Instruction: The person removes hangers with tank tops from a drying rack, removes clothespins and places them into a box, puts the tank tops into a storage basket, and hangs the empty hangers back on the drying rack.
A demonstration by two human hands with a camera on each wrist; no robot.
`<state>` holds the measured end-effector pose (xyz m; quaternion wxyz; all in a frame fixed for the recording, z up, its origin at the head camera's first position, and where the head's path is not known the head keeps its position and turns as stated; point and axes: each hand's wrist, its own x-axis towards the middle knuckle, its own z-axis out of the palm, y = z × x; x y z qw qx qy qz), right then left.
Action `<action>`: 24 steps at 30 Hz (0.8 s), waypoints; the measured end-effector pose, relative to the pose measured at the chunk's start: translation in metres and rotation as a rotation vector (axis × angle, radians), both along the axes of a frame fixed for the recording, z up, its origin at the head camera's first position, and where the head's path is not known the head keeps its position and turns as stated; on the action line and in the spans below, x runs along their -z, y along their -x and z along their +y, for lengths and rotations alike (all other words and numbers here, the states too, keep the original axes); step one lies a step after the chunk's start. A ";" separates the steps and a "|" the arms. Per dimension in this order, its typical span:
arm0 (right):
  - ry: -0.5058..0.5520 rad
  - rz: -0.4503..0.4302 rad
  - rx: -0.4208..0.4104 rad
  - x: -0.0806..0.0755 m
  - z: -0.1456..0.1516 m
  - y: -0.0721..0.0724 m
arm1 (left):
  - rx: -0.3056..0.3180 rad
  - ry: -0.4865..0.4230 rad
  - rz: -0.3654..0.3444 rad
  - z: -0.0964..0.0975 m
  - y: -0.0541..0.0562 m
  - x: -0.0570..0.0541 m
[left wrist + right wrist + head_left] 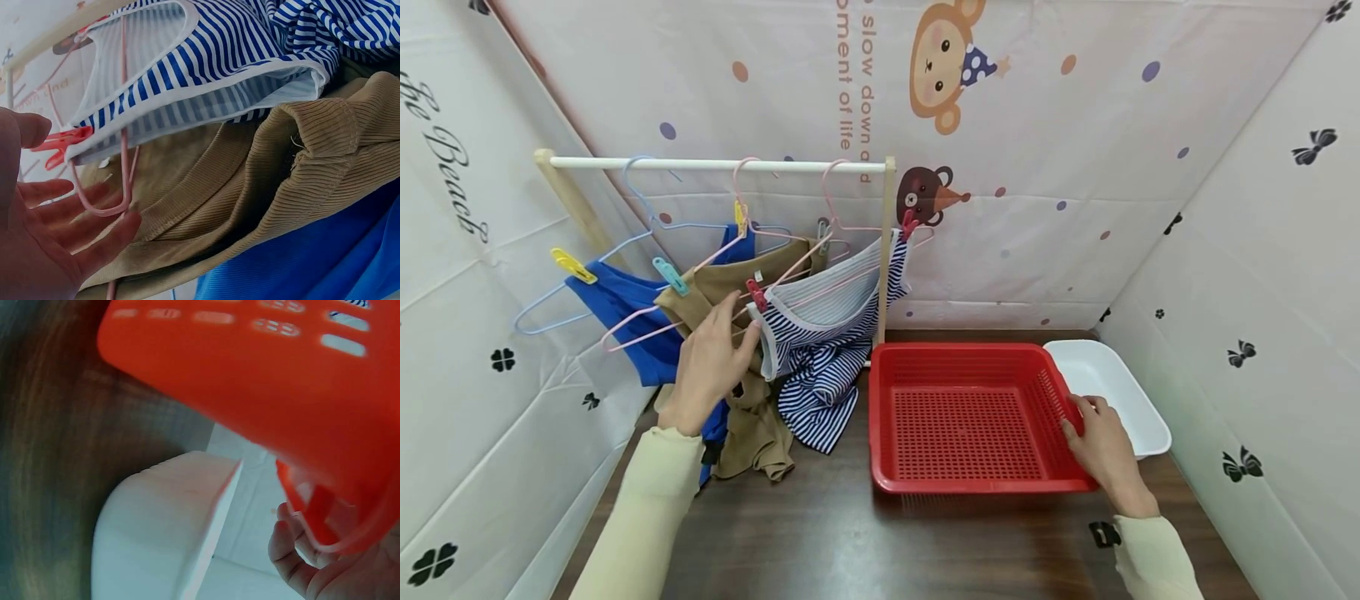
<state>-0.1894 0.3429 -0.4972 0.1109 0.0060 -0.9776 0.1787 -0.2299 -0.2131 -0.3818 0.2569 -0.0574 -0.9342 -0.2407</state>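
My left hand [711,358] is beside the near end of a pink hanger [125,159], its fingers relaxed and spread behind the hanger's bend in the left wrist view. A blue-and-white striped garment [827,371] hangs there, clipped by red clothespins [757,295]. Just behind the hand hangs a brown corduroy garment [300,194] on another pink hanger. Over on the right, my right hand [1105,442] grips the right rim of a red perforated basket [985,486], fingers curled round the edge. Nothing lies in the basket.
A small clothes rack [715,166] with a white rod carries the hangers. Leftmost hangs a blue garment [621,287] on a blue hanger, with a yellow clothespin [572,265]. A white basin [1138,417] stands right of the basket on the dark wooden table [850,542]. Printed cloth walls surround it.
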 end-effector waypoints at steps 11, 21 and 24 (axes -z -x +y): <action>0.036 0.063 0.054 0.014 0.001 0.003 | 0.081 -0.094 -0.135 0.000 0.019 0.000; 0.060 0.132 0.058 0.018 0.001 0.005 | 0.134 -0.039 -0.092 0.005 0.027 -0.002; 0.058 0.139 0.060 0.019 0.000 0.005 | 0.145 -0.031 -0.059 0.007 0.027 -0.001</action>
